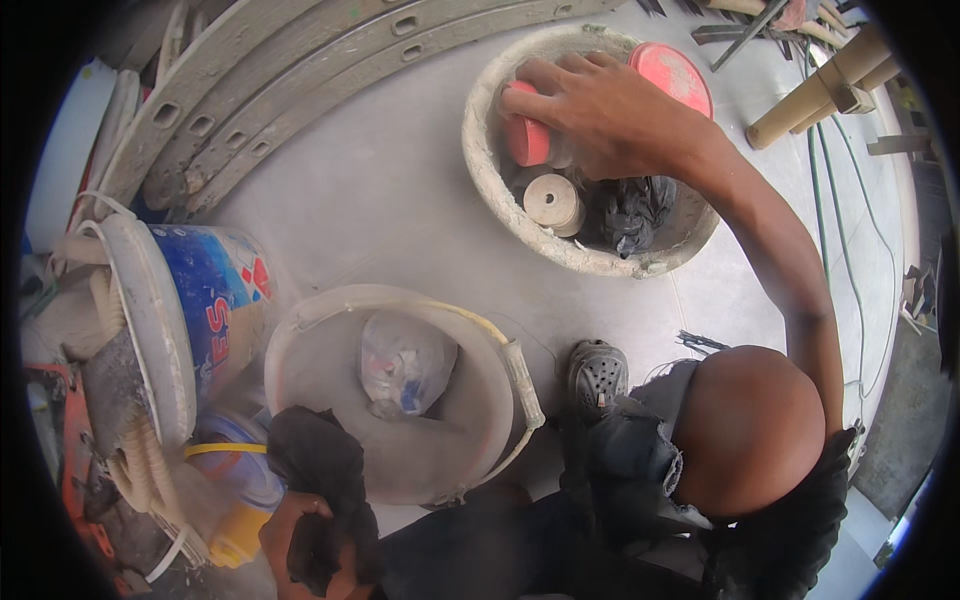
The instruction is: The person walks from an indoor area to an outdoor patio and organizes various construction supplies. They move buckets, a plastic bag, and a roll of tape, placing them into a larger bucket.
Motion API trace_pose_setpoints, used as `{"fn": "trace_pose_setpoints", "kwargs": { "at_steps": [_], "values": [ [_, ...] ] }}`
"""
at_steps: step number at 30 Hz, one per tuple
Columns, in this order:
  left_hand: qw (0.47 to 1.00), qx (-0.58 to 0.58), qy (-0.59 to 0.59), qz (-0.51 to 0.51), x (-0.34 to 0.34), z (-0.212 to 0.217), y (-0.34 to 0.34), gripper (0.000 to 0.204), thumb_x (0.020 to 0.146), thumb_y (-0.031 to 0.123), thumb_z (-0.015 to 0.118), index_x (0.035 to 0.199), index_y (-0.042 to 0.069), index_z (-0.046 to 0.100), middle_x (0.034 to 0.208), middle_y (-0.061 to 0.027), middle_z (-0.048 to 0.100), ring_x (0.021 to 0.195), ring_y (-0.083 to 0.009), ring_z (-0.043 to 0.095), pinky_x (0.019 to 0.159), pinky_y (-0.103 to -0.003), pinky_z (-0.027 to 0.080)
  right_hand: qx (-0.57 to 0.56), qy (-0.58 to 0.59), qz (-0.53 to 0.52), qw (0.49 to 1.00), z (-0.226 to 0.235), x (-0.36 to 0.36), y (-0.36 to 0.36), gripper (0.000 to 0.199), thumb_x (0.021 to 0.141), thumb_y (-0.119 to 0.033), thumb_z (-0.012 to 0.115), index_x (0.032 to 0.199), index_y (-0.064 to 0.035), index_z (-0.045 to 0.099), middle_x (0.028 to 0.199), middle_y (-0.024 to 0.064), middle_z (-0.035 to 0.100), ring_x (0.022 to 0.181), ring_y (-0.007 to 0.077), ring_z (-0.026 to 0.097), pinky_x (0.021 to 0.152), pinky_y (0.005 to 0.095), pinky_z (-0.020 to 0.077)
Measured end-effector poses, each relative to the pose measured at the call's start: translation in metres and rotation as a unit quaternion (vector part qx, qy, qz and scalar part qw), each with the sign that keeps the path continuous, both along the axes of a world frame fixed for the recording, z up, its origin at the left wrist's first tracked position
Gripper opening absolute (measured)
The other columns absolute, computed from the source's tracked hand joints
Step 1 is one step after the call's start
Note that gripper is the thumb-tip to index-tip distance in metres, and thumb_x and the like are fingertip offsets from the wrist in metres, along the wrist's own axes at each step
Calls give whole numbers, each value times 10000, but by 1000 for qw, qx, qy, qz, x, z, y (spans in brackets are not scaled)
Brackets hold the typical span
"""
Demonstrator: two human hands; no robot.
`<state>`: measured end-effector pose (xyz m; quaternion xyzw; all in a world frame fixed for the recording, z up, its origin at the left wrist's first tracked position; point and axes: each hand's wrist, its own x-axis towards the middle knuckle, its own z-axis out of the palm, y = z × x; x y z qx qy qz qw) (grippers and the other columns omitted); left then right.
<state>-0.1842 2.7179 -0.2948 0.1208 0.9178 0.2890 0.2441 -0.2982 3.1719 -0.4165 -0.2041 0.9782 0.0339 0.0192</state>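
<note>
My right hand (600, 110) reaches over the rim of a round, plaster-crusted tub (490, 195). Its fingers curl around a red-ended round piece (527, 140), whose body is partly hidden under the palm. Beside it in the tub lie a pale spool-like roll (553, 203), a crumpled black plastic bag (637, 213) and a larger red lid (672, 82). At the lower left, my left hand (300, 550) is closed on a crumpled black bundle (318, 460); cloth or plastic, I cannot tell. Near it stands a dusty bucket (490, 370) with a clear plastic bag (405, 365) inside.
A tipped blue-and-white bucket (215, 290) holding corrugated hoses (130, 450) lies on the left. Behind it a metal ladder (290, 85) rests on the grey tiled floor (330, 220). Tan poles (820, 95) and a green cable (830, 215) are at right. My shoe (598, 372) is beside the bucket.
</note>
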Motion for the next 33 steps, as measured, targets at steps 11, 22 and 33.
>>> {"fn": "trace_pose_setpoints", "kwargs": {
  "at_steps": [11, 22, 33],
  "values": [
    [995, -5, -86, 60, -7, -8, 2, 202, 649, -25, 625, 819, 24, 527, 763, -62, 510, 663, -179, 502, 654, -291, 411, -154, 255, 0, 954, 132, 55, 67, 1044, 596, -222, 966, 1411, 10, 355, 1330, 163, 508, 1268, 299, 546, 1086, 431, 458],
    [978, 34, 198, -52, -6, -100, -20, 205, 704, 64, 622, 888, 17, 542, 848, -111, 546, 771, -210, 558, 722, -343, 447, -189, 57, -12, 980, 3, 41, 4, 811, 661, -328, 874, 1335, -94, 488, 1266, 202, 528, 1066, 392, 607, 799, 507, 538],
    [873, 309, 298, 233, 83, -93, -90, 245, 785, 156, 557, 965, -3, 512, 979, -177, 561, 912, -249, 590, 829, -376, 486, -280, -85, 146, 945, 62, 61, -160, 318, 902, -143, 705, 1196, -63, 615, 1170, 137, 645, 1070, 329, 644, 875, 451, 533]
  ]
}}
